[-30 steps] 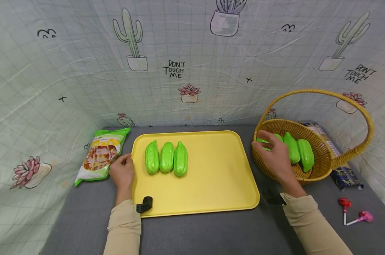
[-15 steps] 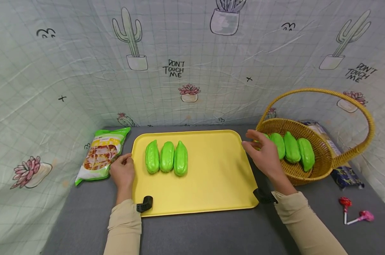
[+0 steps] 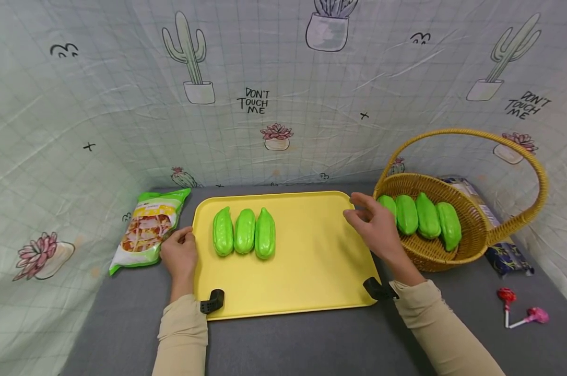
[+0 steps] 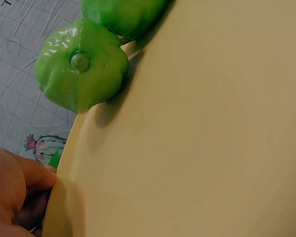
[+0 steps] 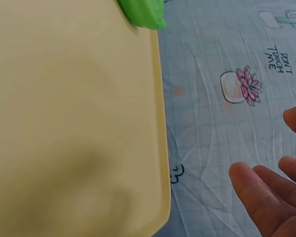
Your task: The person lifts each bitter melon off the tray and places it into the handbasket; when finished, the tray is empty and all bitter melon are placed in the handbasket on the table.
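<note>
Head view: the left hand (image 3: 180,256) rests on the yellow tray's (image 3: 311,271) left edge, its grip holding nothing I can see. The right hand (image 3: 375,227), grip loose and empty, hovers mid-right between tray and basket (image 3: 476,240), where four gourds (image 3: 417,214) lie.

Left wrist view: fingers (image 4: 19,182) touch the rim (image 4: 64,168); keep it steadied.

Right wrist view: fingers (image 5: 259,192) are spread beyond the tray edge (image 5: 163,148); take the nearest gourd cleanly around its middle.

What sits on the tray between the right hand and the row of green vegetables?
Nothing: in the head view only bare yellow tray lies between the right hand and the three green vegetables. The hand hovers empty over the tray's right edge.
</note>
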`<action>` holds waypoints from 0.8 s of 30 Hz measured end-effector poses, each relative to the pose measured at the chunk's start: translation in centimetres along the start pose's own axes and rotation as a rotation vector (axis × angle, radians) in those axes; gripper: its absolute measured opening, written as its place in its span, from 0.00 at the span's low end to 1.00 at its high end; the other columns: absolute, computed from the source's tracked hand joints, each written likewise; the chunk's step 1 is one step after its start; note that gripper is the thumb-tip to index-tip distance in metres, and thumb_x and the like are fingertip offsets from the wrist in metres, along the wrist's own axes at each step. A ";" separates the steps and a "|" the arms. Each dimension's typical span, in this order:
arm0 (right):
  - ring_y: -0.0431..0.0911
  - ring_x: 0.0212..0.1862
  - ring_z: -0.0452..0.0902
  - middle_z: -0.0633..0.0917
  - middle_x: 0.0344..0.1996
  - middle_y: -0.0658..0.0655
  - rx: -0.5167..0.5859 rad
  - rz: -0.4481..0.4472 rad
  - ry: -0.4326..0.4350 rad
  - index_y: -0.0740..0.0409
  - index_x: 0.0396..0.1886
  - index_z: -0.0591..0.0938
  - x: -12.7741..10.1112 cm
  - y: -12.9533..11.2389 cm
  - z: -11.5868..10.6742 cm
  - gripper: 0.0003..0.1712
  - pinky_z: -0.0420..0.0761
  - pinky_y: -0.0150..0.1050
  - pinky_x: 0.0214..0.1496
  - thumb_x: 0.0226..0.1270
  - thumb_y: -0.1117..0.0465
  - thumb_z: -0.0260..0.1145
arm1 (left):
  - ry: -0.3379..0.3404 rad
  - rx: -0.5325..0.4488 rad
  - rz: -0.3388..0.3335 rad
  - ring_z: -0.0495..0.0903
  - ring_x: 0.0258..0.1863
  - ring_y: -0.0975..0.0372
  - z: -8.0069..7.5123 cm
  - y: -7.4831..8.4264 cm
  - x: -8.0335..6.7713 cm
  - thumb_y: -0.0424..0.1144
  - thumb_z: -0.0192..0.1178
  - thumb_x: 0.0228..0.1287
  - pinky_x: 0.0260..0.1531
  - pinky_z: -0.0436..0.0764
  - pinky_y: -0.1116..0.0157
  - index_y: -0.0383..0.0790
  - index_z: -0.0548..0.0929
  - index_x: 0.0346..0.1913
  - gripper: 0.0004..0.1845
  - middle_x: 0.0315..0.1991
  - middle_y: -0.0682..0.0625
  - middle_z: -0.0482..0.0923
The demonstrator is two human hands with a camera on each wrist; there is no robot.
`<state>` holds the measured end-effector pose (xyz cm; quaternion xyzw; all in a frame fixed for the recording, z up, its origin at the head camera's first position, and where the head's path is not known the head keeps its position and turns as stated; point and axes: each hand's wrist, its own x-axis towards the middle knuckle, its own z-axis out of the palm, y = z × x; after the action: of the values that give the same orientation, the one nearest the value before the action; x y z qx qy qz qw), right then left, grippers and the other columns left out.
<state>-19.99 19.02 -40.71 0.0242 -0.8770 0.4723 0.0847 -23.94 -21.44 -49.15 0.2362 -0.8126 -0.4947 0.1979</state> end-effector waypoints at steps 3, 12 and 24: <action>0.60 0.61 0.82 0.78 0.68 0.64 0.003 -0.016 -0.013 0.59 0.74 0.71 0.0 -0.2 0.7 0.32 0.84 0.55 0.55 0.76 0.53 0.64 | 0.001 0.001 -0.001 0.84 0.49 0.46 0.0 0.0 0.0 0.33 0.53 0.73 0.40 0.72 0.66 0.31 0.88 0.52 0.16 0.51 0.34 0.86; 0.60 0.59 0.83 0.79 0.67 0.62 0.023 -0.024 -0.039 0.57 0.71 0.74 0.0 -0.6 2.3 0.30 0.85 0.55 0.53 0.74 0.53 0.65 | 0.002 0.005 0.008 0.84 0.49 0.45 0.0 0.1 0.0 0.33 0.53 0.73 0.45 0.77 0.56 0.31 0.88 0.52 0.16 0.51 0.33 0.86; 0.59 0.61 0.83 0.78 0.68 0.60 0.026 -0.001 -0.079 0.53 0.72 0.75 0.1 -1.0 3.5 0.29 0.85 0.54 0.54 0.74 0.52 0.65 | 0.010 0.007 0.001 0.84 0.47 0.45 -0.1 0.2 0.0 0.33 0.53 0.73 0.41 0.74 0.61 0.31 0.88 0.51 0.16 0.50 0.33 0.86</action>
<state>-20.43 15.54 -41.81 0.0443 -0.8735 0.4823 0.0497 -23.91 -21.43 -48.91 0.2387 -0.8134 -0.4907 0.2014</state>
